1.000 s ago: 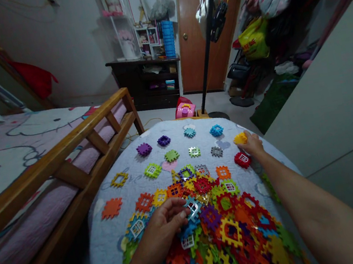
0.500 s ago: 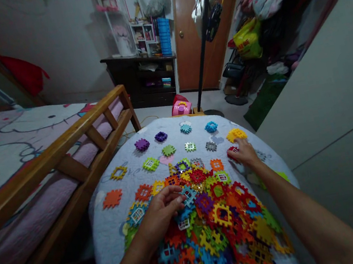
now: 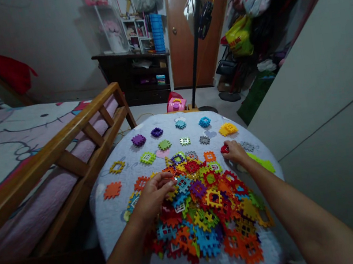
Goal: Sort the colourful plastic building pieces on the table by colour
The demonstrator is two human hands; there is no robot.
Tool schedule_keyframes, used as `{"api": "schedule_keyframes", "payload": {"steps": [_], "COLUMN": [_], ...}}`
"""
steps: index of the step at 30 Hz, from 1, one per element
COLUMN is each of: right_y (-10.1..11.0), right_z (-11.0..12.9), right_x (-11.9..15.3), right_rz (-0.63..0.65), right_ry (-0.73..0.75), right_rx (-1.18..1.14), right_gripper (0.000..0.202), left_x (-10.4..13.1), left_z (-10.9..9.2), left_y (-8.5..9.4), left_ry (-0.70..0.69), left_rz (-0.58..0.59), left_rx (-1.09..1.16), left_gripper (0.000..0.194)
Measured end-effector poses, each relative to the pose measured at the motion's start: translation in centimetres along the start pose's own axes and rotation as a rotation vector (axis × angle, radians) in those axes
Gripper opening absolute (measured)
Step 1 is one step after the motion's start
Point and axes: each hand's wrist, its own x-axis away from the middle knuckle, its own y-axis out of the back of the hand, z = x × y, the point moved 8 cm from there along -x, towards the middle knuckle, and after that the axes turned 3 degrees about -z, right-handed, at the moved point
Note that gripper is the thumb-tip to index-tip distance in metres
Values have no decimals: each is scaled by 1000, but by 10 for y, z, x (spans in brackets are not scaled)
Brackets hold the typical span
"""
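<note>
Pinching a red tile (image 3: 224, 148), right hand (image 3: 235, 153); left hand (image 3: 153, 196) loosely curled on the pile (image 3: 205, 207) (no readable writing).

2 bare hands are over the tiles: the left hand (image 3: 151, 195) on the near heap and the right hand (image 3: 235, 151) at a red tile (image 3: 224, 148).

Set apart on the cloth beyond the heap lie 2 purple tiles (image 3: 138, 139), 2 blue tiles (image 3: 205, 121), 3 green tiles (image 3: 164, 144), 2 grey tiles (image 3: 204, 139), 1 solid yellow tile (image 3: 228, 129), 1 open yellow frame (image 3: 117, 167) and 1 orange tile (image 3: 112, 190) at the left.

The heap (image 3: 205, 207) itself holds too many overlapping pieces to count.

1 wooden bed rail (image 3: 64, 141) runs along the left, and 1 pink toy case (image 3: 176, 104) sits on the far floor.
</note>
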Motion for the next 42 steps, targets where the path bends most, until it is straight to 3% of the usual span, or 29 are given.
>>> {"api": "schedule_keyframes", "payload": {"steps": [3, 5, 8, 11, 15, 20, 28, 34, 38, 42], "right_y": [18, 26, 17, 4, -6, 1, 32, 64, 80, 78], "right_z": [10, 29, 67, 95, 116, 129, 107, 77, 55, 23], "right_x": [13, 21, 31, 38, 43, 52, 67, 108, 147, 187], "right_rz": [-121, -172, -39, 74, 178, 280, 246, 127, 30, -85], "right_ry": [-2, 68, 191, 205, 186, 208, 145, 14, -109, -268], "right_rx": [-22, -96, -229, -248, -264, -357, -476, -695, -827, -974], "right_gripper": [66, 56, 42, 37, 27, 25, 28, 27, 30, 37], "left_x": [3, 4, 4, 4, 1, 0, -2, -2, 0, 2], "left_z": [-4, -6, -5, -3, -1, -6, -10, -12, -16, -15], "left_y": [1, 1, 1, 2, 8, 17, 23, 26, 29, 31], "left_ry": [-3, -13, -18, -38, -72, -106, -162, -258, -322, -413], "left_rz": [-16, -15, -7, -3, -5, -20, -45, -40, -76, -113], "left_rx": [-9, -9, -17, -37, -64, -72, -88, -200, -446, -822], "left_gripper": [40, 39, 37, 37, 37, 37, 37, 34, 36, 40]}}
